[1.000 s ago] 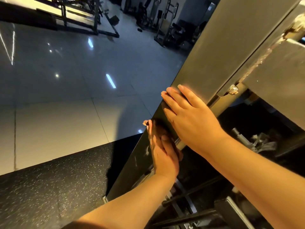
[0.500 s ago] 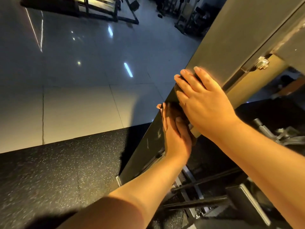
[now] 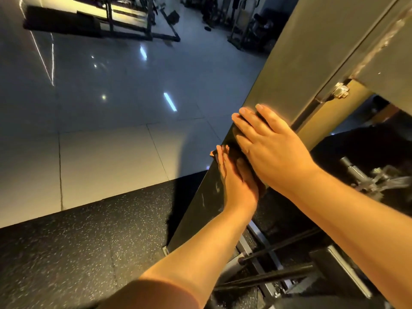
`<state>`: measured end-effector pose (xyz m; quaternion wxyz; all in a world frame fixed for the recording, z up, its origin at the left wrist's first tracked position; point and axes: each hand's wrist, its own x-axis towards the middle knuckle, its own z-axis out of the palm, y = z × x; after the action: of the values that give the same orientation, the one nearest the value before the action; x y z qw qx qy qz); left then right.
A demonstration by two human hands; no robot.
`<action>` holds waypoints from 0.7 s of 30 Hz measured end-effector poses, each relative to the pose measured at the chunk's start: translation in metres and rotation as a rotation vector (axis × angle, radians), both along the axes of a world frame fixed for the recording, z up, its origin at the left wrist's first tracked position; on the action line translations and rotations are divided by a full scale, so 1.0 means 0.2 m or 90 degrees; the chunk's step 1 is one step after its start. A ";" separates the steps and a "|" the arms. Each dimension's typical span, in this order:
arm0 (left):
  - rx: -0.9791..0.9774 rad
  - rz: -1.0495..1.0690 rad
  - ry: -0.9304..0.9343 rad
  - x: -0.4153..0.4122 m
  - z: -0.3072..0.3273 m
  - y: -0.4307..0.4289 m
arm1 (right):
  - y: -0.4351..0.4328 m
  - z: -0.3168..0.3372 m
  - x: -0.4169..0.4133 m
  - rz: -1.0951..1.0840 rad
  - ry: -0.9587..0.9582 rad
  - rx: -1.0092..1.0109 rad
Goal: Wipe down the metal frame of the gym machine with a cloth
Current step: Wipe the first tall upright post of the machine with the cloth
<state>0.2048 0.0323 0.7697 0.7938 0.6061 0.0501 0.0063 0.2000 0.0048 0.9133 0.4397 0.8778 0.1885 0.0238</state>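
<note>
The gym machine's metal frame is a wide grey upright post that slants from the upper right down to the floor. A dark cloth wraps round the post's near corner and is mostly hidden under my hands. My right hand lies flat on the post's lit face with fingers spread, pressing the cloth. On the shaded left face, my left hand presses flat just below it, its fingers partly covered by the right hand.
A bolt and a welded bracket sit on the post above my right hand. Black bars and machine parts fill the lower right. Speckled rubber mat meets glossy tile floor. Other machines stand far back.
Both hands have slid a little down the post away from the bolt, staying pressed on it. The view has swung slightly left and back.
</note>
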 end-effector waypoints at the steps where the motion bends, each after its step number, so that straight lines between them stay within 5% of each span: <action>1: -0.010 -0.042 -0.019 -0.03 0.01 0.04 | -0.01 -0.01 0.00 0.000 -0.002 -0.012; 3: 0.027 -0.048 -0.034 0.01 -0.15 0.05 | -0.01 -0.03 0.01 0.001 -0.003 -0.045; 7: -0.128 -0.054 0.335 0.28 -0.50 0.01 | 0.00 -0.04 0.02 -0.005 -0.007 -0.061; 9: -0.162 -0.085 0.397 0.25 -0.38 0.07 | 0.00 -0.05 0.01 0.005 -0.021 -0.059; 16: 0.028 -0.150 -0.032 0.06 -0.14 0.10 | 0.01 -0.09 0.00 -0.019 -0.024 -0.041; 19: 0.030 -0.125 -0.061 0.05 -0.20 0.11 | -0.01 -0.16 0.00 -0.011 -0.035 -0.075; 21: -0.030 -0.117 0.056 0.07 -0.26 0.14 | -0.04 -0.19 0.01 0.007 -0.061 -0.092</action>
<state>0.2190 0.0598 0.7169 0.8019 0.5892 0.0290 -0.0944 0.2025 -0.0024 0.8758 0.5100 0.8408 0.1731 0.0549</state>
